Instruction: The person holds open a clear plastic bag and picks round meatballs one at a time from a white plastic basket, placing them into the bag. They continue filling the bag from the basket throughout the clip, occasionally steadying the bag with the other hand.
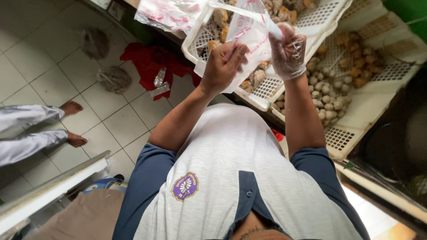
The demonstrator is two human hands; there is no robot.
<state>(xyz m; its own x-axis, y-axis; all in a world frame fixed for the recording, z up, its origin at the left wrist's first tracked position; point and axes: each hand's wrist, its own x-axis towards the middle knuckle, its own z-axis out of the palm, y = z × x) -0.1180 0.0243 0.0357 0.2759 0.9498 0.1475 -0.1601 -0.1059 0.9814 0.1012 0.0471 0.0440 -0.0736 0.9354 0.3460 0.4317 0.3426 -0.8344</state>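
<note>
Nearest the camera, a grey shirt with dark blue sleeves (231,178) is seen from above, and from it both forearms are raised toward the trays. The left hand (222,66) is bare; its fingers are curled closed on the near face of a clear plastic bag (249,33) with red markings, which is gripped at its lower part. The right hand (288,51) is covered by a thin transparent glove, and its fingers are closed tightly on the bag's upper right edge, where the plastic is gathered into a narrow twist. The bag is thus held up between the two hands, above the edge of a white perforated tray (195,31) and partly in front of it. What lies inside the bag cannot be told.

In that white tray, brownish fried pieces (220,18) are piled. Just beside it, to the right, a second perforated tray (347,138) is set, in which small pale round balls (327,95) are heaped, with darker orange-brown pieces (356,69) farther back. More clear plastic with red print (169,13) is laid over the first tray's far left corner.

Beyond, on the white tiled floor (40,66), a red cloth (147,62) and two crumpled clear bags (113,79) are seen. At the left edge, another person's bare feet (73,124) and pale trouser legs are visible, well apart from the hands.
</note>
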